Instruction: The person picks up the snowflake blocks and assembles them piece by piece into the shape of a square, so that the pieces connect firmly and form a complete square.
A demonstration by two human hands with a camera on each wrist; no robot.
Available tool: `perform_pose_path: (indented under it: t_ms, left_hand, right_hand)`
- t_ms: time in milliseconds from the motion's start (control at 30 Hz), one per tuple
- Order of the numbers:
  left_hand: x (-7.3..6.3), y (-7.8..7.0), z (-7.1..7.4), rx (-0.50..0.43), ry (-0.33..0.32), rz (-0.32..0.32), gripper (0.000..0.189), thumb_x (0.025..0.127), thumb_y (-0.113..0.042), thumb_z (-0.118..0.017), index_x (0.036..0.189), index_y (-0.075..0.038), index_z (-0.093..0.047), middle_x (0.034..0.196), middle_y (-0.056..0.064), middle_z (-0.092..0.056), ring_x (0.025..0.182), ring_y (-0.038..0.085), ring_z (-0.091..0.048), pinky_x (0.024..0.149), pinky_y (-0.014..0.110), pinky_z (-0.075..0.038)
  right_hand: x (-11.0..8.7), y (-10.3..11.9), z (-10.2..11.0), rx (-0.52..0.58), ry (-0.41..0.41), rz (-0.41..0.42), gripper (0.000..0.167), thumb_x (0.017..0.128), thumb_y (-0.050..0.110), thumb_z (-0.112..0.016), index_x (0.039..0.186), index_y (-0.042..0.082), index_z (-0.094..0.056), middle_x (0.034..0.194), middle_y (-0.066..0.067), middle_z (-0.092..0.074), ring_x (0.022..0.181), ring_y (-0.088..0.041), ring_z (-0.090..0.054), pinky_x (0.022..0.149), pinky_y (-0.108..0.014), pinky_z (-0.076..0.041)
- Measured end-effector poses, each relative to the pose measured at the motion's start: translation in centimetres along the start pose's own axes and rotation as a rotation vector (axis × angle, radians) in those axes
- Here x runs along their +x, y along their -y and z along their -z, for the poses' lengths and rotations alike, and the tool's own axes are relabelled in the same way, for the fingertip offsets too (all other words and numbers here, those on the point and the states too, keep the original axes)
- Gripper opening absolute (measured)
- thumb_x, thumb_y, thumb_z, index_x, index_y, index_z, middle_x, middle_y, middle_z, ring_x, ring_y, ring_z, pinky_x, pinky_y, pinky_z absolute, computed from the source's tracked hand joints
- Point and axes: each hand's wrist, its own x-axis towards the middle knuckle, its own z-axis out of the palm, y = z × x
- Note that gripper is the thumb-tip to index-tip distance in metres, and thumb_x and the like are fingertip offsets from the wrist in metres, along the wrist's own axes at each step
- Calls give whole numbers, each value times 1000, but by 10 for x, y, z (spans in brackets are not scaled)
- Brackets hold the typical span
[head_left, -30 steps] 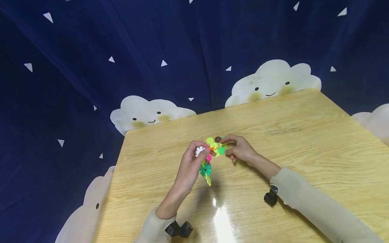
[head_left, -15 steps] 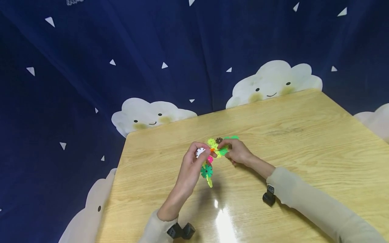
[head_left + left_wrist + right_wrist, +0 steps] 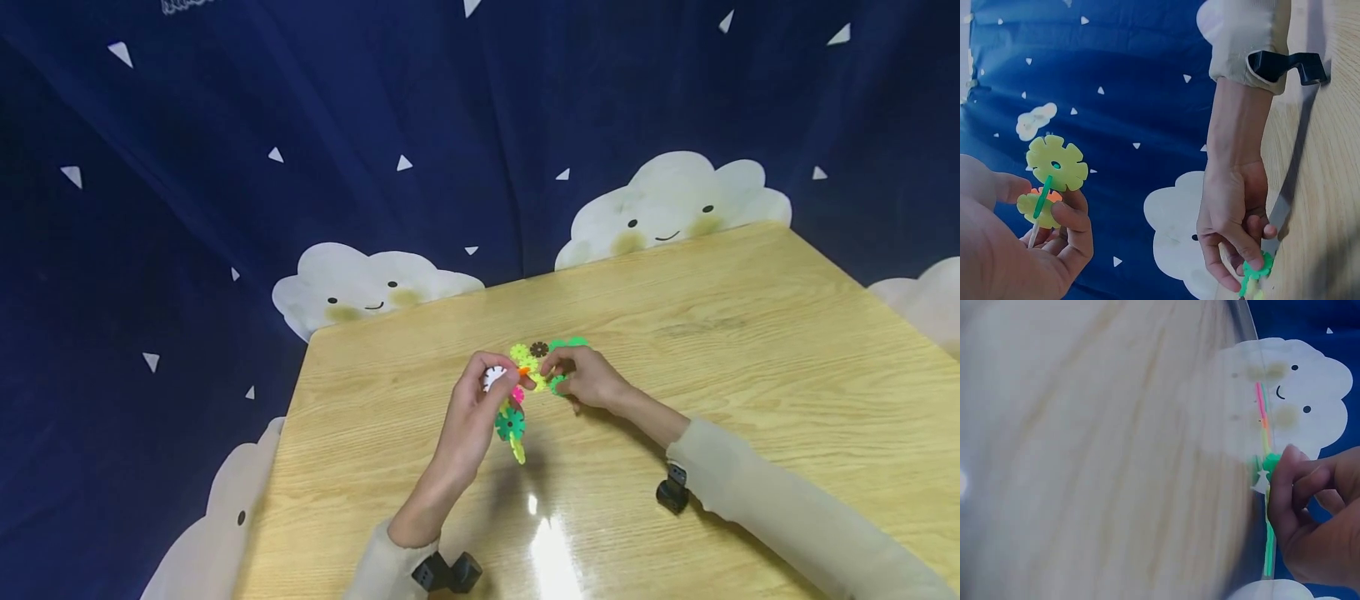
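Note:
My left hand [image 3: 468, 408] holds a chain of slotted snowflake discs between thumb and fingers. A white disc [image 3: 494, 377] shows near its fingertips, with a pink disc [image 3: 518, 394], a dark green disc [image 3: 510, 423] and a yellow disc [image 3: 517, 450] below. In the left wrist view, a yellow disc [image 3: 1057, 164] stands above that hand. My right hand [image 3: 588, 379] pinches a light green disc [image 3: 1271, 462] at its fingertips, low over the table. Beside it lie yellow discs [image 3: 528, 362], a brown disc [image 3: 539, 349] and green discs [image 3: 577, 341], partly covered by the fingers.
The wooden table [image 3: 720, 367] spreads out on both sides of my hands. A dark blue curtain [image 3: 420, 100] with white triangles and cloud shapes [image 3: 682, 196] hangs behind its far edge. Black wrist cameras [image 3: 447, 572] sit on both sleeves.
My right hand shifts slightly; the light green disc at its fingertips moves a little right and towards me. Green discs behind that hand show more than a second ago. The left hand stays nearly still.

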Motion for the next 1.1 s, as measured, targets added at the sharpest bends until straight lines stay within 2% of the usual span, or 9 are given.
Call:
perform_pose_path:
  t_ms: [67, 167, 233, 300, 467, 600, 700, 933, 1100]
  left_hand:
    - [0, 0, -1, 1, -1, 0, 26, 108, -21, -53, 119, 3, -53, 103, 15, -69, 104, 26, -61, 81, 29, -48]
    - [0, 0, -1, -1, -7, 1, 24, 108, -21, -52, 118, 1, -53, 104, 20, -69, 101, 23, -61, 82, 28, -48]
    - [0, -1, -2, -9, -11, 2, 21, 108, -20, -51, 117, -1, -53, 106, 22, -68, 94, 21, -62, 78, 26, -48]
    - [1, -1, -3, -9, -17, 2, 18, 108, -19, -50, 116, -3, -53, 106, 22, -69, 86, 17, -60, 72, 23, -46]
    - [2, -3, -4, 22, -31, 24, 20, 108, -23, -49, 117, -5, -53, 107, 22, -70, 87, 16, -58, 70, 24, -39]
    - [2, -3, -4, 33, -44, 54, 23, 109, -26, -48, 118, -6, -54, 109, 24, -69, 91, 15, -58, 72, 26, -39]
    - [1, -3, -5, 33, -51, 64, 24, 109, -28, -48, 118, -7, -54, 109, 23, -69, 93, 16, -58, 72, 26, -40]
    - [1, -4, -6, 20, -56, 65, 24, 110, -30, -47, 118, -8, -54, 107, 23, -68, 90, 19, -58, 69, 25, -41]
    - [-1, -2, -6, 27, -54, 77, 25, 110, -31, -46, 118, -8, -53, 105, 19, -69, 88, 19, -58, 74, 29, -42]
  right_hand:
    - [-4, -1, 3, 17, 28, 3, 27, 89, -15, -61, 111, -2, -68, 105, -20, -57, 47, -14, -49, 42, -29, -53]
    - [-10, -2, 6, 34, 53, -2, 20, 94, -12, -61, 111, -4, -66, 97, -18, -56, 48, -14, -48, 43, -30, -54]
    - [-14, 0, 8, 51, 51, -11, 18, 97, -10, -61, 114, -6, -65, 96, -17, -56, 48, -15, -49, 44, -32, -55]
    - [-18, 5, 11, 63, 37, -18, 18, 99, -7, -60, 117, -6, -65, 97, -16, -55, 47, -16, -51, 44, -34, -56]
    - [-28, 21, 18, 142, 29, 14, 20, 104, 0, -58, 121, -8, -63, 103, -20, -56, 46, -17, -54, 46, -38, -56]
    - [-37, 36, 22, 230, 29, 33, 20, 104, 6, -60, 119, -7, -61, 86, -15, -58, 47, -16, -52, 49, -39, -57]
    - [-44, 49, 23, 266, 20, 51, 20, 103, 11, -63, 116, -5, -60, 80, -11, -56, 47, -15, -51, 48, -39, -57]
    - [-59, 74, 28, 324, -8, 145, 21, 101, 13, -66, 112, -4, -59, 81, -11, -61, 44, -16, -50, 44, -42, -56]
    - [-72, 87, 28, 382, -18, 181, 21, 101, 12, -67, 114, -1, -58, 83, -15, -72, 40, -17, -49, 41, -42, -54]
